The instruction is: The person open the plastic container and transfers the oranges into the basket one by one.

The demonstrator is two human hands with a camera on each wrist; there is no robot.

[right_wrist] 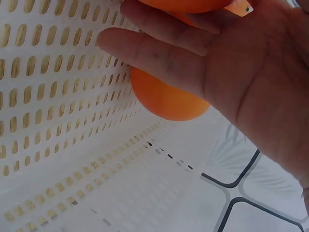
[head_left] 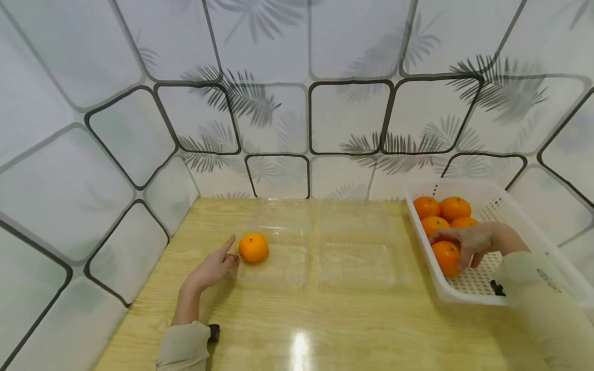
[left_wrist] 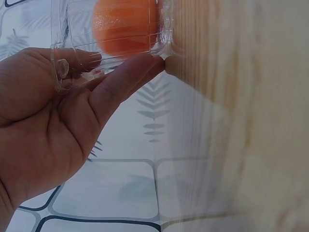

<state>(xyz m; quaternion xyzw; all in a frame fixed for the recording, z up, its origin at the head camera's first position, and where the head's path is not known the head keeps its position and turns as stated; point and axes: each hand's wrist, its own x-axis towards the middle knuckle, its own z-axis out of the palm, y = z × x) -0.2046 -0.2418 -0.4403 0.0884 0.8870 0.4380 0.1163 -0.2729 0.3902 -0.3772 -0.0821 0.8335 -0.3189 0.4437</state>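
In the head view my right hand [head_left: 473, 245] reaches into the white basket [head_left: 524, 206] and grips an orange citrus fruit [head_left: 447, 258], thumb and fingers around its sides. The right wrist view shows that palm [right_wrist: 251, 72] close up, with another orange fruit [right_wrist: 169, 96] beyond the fingers. My left hand [head_left: 211, 270] holds the left edge of a clear plastic container [head_left: 287, 265]. One orange fruit [head_left: 253, 247] sits in that container, at its left side. Through the left wrist view, the hand's fingers [left_wrist: 120, 84] lie against the container's clear wall, near the tabletop.
A second clear container [head_left: 357, 263] stands beside the first, with its lid part folded back toward the wall. Several more orange fruits [head_left: 455, 208] lie in the basket's far left corner. The patterned wall [head_left: 278, 118] borders the wooden table [head_left: 325, 319] at the back and left.
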